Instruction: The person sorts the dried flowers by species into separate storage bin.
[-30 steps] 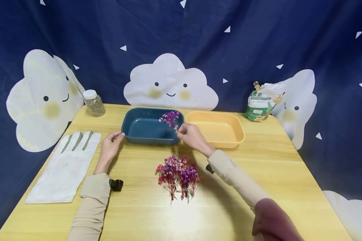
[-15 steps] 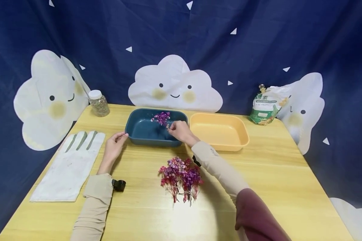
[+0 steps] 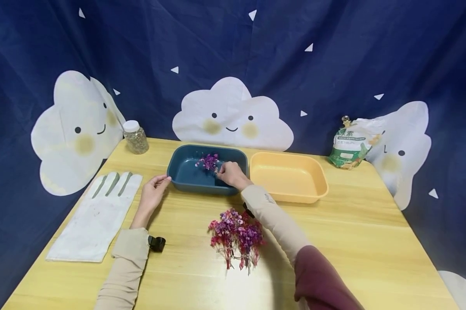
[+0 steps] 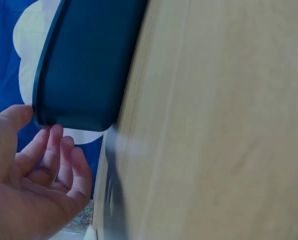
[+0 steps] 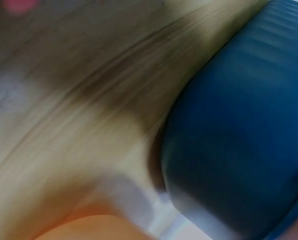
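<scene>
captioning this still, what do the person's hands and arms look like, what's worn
Left hand and right hand are bare. Both sleeves are beige; the right one carries a small unreadable mark and meets maroon fabric higher up. A small black device shows near each cuff.

The held sprig is purple; left tray, dark teal; right tray, yellow; curtain, navy with white clouds.

Navy fabric backdrop, smiling white clouds; yellowish wooden table.
</scene>
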Demonstrator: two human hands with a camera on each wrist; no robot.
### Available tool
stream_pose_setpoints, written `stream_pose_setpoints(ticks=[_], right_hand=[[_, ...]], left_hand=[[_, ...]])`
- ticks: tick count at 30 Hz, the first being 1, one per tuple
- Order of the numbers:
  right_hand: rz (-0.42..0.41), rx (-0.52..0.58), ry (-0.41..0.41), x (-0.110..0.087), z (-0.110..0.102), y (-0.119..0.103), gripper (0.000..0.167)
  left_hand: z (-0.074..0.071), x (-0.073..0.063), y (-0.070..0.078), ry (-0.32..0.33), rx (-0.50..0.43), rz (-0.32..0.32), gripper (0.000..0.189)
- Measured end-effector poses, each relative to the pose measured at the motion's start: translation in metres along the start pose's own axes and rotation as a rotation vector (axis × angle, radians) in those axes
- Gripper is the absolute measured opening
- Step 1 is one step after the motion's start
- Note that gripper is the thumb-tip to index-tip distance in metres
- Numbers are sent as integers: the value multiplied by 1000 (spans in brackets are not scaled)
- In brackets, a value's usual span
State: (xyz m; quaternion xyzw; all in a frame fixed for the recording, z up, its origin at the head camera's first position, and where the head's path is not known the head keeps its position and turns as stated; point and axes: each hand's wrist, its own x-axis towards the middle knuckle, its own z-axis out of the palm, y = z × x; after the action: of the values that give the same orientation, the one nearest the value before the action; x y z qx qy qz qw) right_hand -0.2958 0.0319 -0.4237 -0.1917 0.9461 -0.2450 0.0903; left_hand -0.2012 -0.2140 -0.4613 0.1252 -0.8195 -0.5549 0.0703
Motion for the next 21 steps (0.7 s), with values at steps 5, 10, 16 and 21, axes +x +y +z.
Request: stream_pose_setpoints(ticks=[5,10,16,21], right_hand=[[31,-18,-68,5,2,1,43],[53,-44,-106,5,3,2,36],[55,-30,-78,3,2,2,26],[13,0,-4,0,0,1,21]], left_hand=[[0,0,0,1,-1,1,48],[0,0,-1,-7,-6,-6,48],[-1,0,-2,-19,-13,-20,50],[-2,1,0,-27,-38,-18,52]])
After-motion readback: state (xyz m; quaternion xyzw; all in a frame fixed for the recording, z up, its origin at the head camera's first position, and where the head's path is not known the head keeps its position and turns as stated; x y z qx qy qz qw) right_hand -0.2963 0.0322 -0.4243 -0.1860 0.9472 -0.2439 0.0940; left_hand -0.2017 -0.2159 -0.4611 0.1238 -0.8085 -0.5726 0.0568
